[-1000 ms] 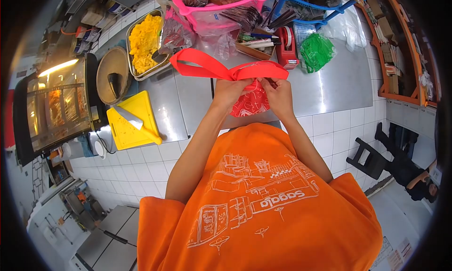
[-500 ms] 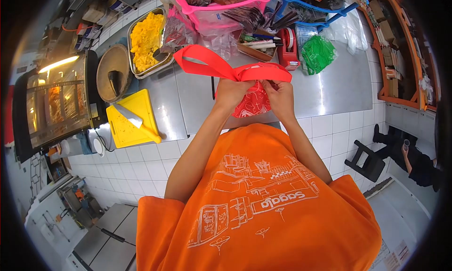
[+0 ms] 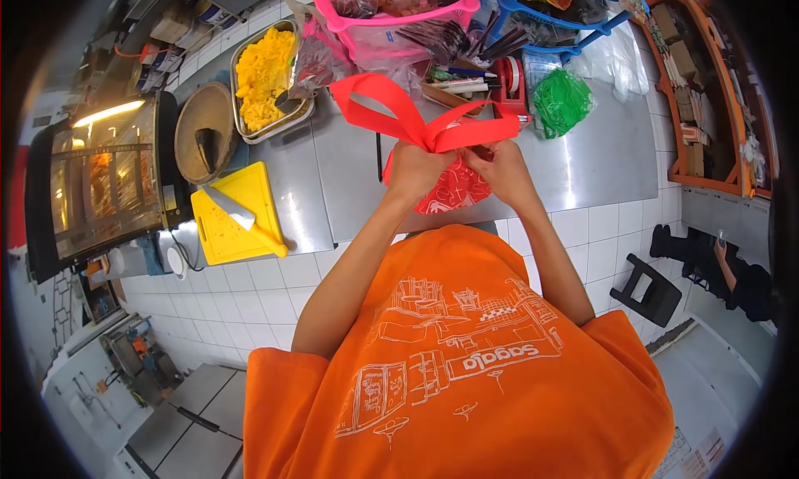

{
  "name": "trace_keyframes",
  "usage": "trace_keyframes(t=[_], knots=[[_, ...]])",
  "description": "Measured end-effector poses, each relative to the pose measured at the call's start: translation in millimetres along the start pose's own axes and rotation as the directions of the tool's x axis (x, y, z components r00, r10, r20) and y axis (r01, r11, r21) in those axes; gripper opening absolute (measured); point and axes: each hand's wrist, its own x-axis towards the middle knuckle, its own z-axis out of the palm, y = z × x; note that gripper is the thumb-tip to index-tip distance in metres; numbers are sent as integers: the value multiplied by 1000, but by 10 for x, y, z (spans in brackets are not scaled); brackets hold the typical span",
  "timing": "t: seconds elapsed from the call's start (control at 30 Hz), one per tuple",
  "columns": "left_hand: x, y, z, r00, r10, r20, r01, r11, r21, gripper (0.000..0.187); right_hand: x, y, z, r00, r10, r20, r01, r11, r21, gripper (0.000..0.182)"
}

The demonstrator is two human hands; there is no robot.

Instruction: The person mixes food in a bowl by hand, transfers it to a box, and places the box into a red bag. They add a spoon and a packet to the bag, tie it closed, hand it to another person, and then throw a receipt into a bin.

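A red bag (image 3: pixel 454 188) with a white printed pattern stands at the near edge of the steel table (image 3: pixel 533 175), its two wide red handles looping up and outward. My left hand (image 3: pixel 418 173) is closed round the gathered neck of the bag, below the left loop. At the right side of the neck, the fingers of my right hand (image 3: pixel 497 169) are pinched together on the bag's red material. Both hands partly hide the bag's top, and its contents cannot be seen.
On the left are a yellow cutting board (image 3: pixel 237 217) with a knife (image 3: pixel 233 209), a stone mortar (image 3: pixel 191 138) and a tray of yellow food (image 3: pixel 265 75). Pink (image 3: pixel 399 17) and blue baskets, a red tape dispenser (image 3: pixel 509 88) and green plastic (image 3: pixel 562 103) stand behind. A person (image 3: pixel 716 271) is at right.
The left handle loop has opened wider and shifted slightly right. Both hands have moved a little down at the bag's neck. The person at right has shifted position.
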Motion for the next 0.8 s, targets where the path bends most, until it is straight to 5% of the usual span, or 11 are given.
trace_keyframes(t=[0.07, 0.27, 0.4, 0.47, 0.57, 0.8], knots=[[-19, 74, -7, 999, 41, 1, -41, 998, 52, 27, 60, -39, -82, 990, -106, 89, 106, 994, 4, 25], [45, -7, -60, 987, 154, 56, -154, 988, 3, 24, 230, 11, -183, 971, -56, 232, 57, 998, -1, 27], [58, -19, -121, 988, 55, 145, -49, 998, -45, 28, 163, -68, -164, 972, -158, 174, 172, 983, -71, 25], [32, 68, -129, 979, 100, 176, -87, 993, -78, 28, 129, 17, -149, 959, -227, 170, 257, 949, -182, 25], [83, 17, -133, 958, 186, 219, -182, 983, -36, 28, 73, -1, -134, 970, -194, 144, 209, 974, -92, 19], [161, 84, 32, 929, 276, 246, -319, 935, 157, 32, -1, 241, -130, 940, -319, 124, 341, 848, -406, 29]])
